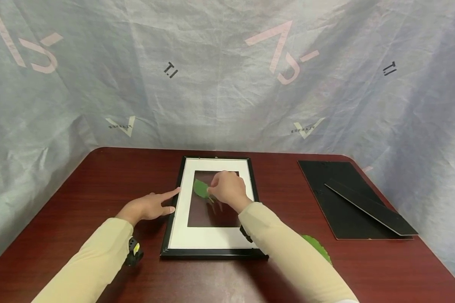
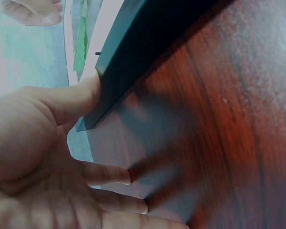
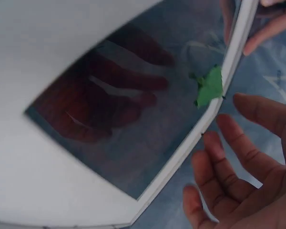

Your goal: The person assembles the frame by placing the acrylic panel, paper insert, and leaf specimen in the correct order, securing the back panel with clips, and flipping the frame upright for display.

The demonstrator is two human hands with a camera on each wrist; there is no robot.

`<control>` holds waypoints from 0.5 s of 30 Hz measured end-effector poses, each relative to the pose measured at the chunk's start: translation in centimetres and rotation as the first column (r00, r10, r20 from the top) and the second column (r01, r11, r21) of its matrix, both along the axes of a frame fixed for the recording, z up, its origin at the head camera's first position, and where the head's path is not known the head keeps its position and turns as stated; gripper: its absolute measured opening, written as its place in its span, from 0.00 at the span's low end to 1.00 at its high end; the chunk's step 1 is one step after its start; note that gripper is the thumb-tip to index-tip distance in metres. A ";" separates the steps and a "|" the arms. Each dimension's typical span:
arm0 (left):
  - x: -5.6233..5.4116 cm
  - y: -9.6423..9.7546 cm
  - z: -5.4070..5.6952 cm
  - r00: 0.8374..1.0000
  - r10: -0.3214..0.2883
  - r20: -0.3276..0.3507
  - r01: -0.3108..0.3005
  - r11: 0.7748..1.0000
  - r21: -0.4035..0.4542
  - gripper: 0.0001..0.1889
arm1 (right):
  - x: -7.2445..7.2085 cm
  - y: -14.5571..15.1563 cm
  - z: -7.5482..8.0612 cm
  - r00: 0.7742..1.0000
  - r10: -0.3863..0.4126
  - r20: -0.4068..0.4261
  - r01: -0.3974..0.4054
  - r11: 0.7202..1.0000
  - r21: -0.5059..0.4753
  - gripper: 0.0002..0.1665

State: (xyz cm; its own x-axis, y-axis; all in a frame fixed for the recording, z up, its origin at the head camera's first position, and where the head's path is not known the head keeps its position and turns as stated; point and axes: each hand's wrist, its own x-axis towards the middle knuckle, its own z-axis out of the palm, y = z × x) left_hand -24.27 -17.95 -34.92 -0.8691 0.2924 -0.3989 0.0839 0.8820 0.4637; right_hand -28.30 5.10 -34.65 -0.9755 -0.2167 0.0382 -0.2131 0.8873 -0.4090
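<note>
A black picture frame (image 1: 214,254) with a white mat (image 1: 182,210) lies on the table. On its glass, in the upper left of the mat's window, is a small green leaf (image 1: 200,189). My right hand (image 1: 229,188) hovers over the window beside that leaf. In the right wrist view its fingers (image 3: 229,171) are loosely bent and apart, with nothing between them, and the leaf (image 3: 210,87) lies clear of them. My left hand (image 1: 148,206) is at the frame's left side. Its thumb touches the frame's outer edge (image 2: 119,57), and the other fingers (image 2: 109,175) stretch out over the table.
At the right of the table lies a black backing board (image 1: 345,219) with its stand flap (image 1: 371,208) raised at an angle. Another green leaf (image 1: 316,246) shows partly behind my right forearm. Grey printed fabric (image 1: 220,105) hangs behind the table.
</note>
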 end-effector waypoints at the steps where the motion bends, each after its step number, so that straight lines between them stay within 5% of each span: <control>1: 0.0 0.0 0.0 1.000 0.000 0.000 0.000 1.000 0.000 0.37 | 0.0 0.3 0.1 1.000 -0.003 0.002 0.003 0.999 -0.036 0.08; 6: 0.0 0.0 0.0 1.000 0.006 0.009 -0.006 1.000 0.015 0.37 | 0.1 1.8 0.9 0.998 0.042 0.038 -0.033 0.979 -0.201 0.08; 15: 0.1 0.0 0.0 1.000 0.008 0.019 -0.008 1.000 0.023 0.37 | 0.5 5.2 1.8 0.989 0.124 0.080 -0.089 0.934 -0.346 0.18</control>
State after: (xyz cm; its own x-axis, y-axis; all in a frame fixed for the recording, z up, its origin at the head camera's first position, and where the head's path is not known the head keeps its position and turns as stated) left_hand -24.15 -17.97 -34.90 -0.8639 0.2950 -0.4081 0.0682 0.8715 0.4857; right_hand -27.76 10.27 -32.88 -0.9500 -0.3105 0.0321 -0.2414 0.6655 -0.7063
